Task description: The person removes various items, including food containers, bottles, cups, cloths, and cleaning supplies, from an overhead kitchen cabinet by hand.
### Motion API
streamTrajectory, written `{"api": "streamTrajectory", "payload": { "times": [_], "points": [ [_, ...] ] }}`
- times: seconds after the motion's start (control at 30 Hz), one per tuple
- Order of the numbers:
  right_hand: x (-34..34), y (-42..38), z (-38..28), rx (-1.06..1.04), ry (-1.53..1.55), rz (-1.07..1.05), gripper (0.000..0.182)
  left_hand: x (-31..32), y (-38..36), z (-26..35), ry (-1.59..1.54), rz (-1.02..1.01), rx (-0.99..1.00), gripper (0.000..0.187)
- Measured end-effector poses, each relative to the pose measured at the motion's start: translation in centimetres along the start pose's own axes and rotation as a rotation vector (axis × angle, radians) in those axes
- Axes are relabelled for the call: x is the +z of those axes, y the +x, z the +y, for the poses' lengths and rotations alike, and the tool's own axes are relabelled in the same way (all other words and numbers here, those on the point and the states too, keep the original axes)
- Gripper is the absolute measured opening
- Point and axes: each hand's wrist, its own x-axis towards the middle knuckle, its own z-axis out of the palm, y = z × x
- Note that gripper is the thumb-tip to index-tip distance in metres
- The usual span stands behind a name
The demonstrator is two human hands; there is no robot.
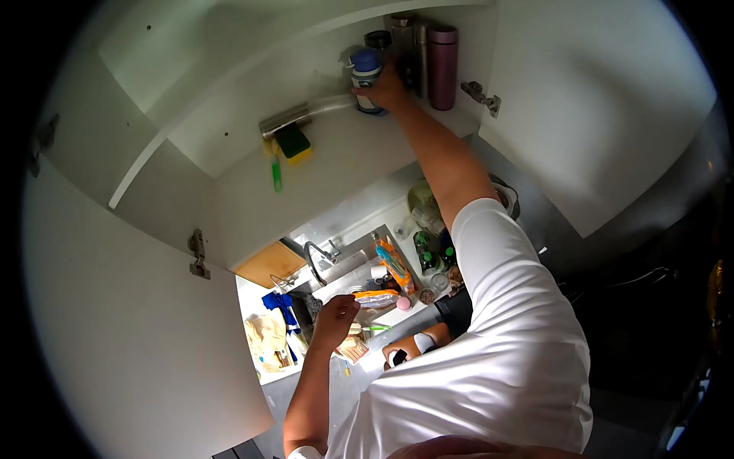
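My right hand (386, 90) reaches up into an open wall cabinet and grips a white bottle with a blue cap (365, 73) standing on the shelf (359, 145). Right of it stand a mauve flask (443, 65) and two steel flasks (409, 53). My left hand (336, 312) hangs low over the sink area with its fingers curled, close to an orange packet (376, 295). Whether it holds anything is unclear.
A green-and-yellow sponge (293, 143), a green stick (276, 174) and a metal tube (287, 118) lie on the shelf. Cabinet doors (612, 115) stand open on both sides. Below are a sink with a tap (313, 256), a wooden board (269, 264), bottles, cloths and clutter.
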Motion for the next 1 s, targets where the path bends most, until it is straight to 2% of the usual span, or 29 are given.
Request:
{"api": "streamTrajectory", "payload": {
  "times": [0.03, 0.1, 0.13, 0.2, 0.3, 0.43, 0.47, 0.5, 0.57, 0.6, 0.67, 0.83, 0.9, 0.93, 1.0],
  "points": [
    [0.0, 0.0, 0.1, 0.005, 0.003, -0.001, 0.115, 0.2, -0.1, 0.3, -0.016, 0.003, 0.022, 0.039],
    [-0.1, -0.6, 0.8, -0.005, 0.022, -0.01, 0.092, 0.3, -0.2, 0.5, 0.023, -0.019, 0.005, 0.039],
    [-0.1, -0.9, 1.1, -0.001, 0.017, -0.019, 0.092, 0.4, -0.3, 0.4, 0.005, -0.032, -0.018, 0.039],
    [-0.4, -1.0, 1.4, -0.007, -0.032, 0.026, 0.07, 0.7, -0.2, 0.4, -0.024, -0.042, -0.038, 0.039],
    [-1.5, -2.0, 1.2, 0.052, -0.029, 0.075, 0.08, 0.3, -0.4, 0.2, 0.033, -0.015, -0.004, 0.038],
    [-4.7, -4.3, -0.1, 0.007, 0.155, 0.066, 0.075, -0.4, 0.2, 0.6, 0.086, 0.048, 0.132, 0.035],
    [-7.7, -7.0, -5.6, 0.066, 0.139, 0.064, 0.075, -0.6, 0.6, 0.7, 0.08, 0.043, 0.151, 0.034],
    [-7.9, -7.6, -5.4, 0.072, 0.136, 0.06, 0.075, -0.5, 1.1, 0.6, 0.02, 0.055, 0.148, 0.035],
    [-8.9, -8.6, -4.9, -0.039, 0.119, 0.117, 0.08, -0.5, 2.1, 0.7, -0.001, 0.07, 0.16, 0.037],
    [-9.4, -9.0, -5.2, -0.034, 0.112, 0.113, 0.08, -0.6, 2.4, 1.6, -0.002, 0.075, 0.179, 0.041],
    [-11.0, -9.6, -6.6, -0.168, 0.115, 0.055, 0.081, -0.8, 3.5, 2.6, 0.003, 0.055, 0.21, 0.045],
    [-13.7, -9.6, -9.2, -0.069, 0.191, 0.053, 0.085, 0.0, 5.7, 4.7, -0.09, 0.027, 0.283, 0.051],
    [-14.8, -9.7, -11.0, -0.268, 0.14, 0.224, 0.068, 0.5, 5.7, 5.7, -0.098, 0.024, 0.289, 0.054],
    [-16.1, -10.1, -12.3, -0.122, 0.257, 0.13, 0.069, 0.7, 5.6, 6.2, -0.103, 0.026, 0.296, 0.058],
    [-17.5, -10.5, -13.5, -0.138, 0.342, 0.076, 0.069, 0.8, 5.4, 7.5, -0.098, 0.05, 0.305, 0.063]
  ]
}}
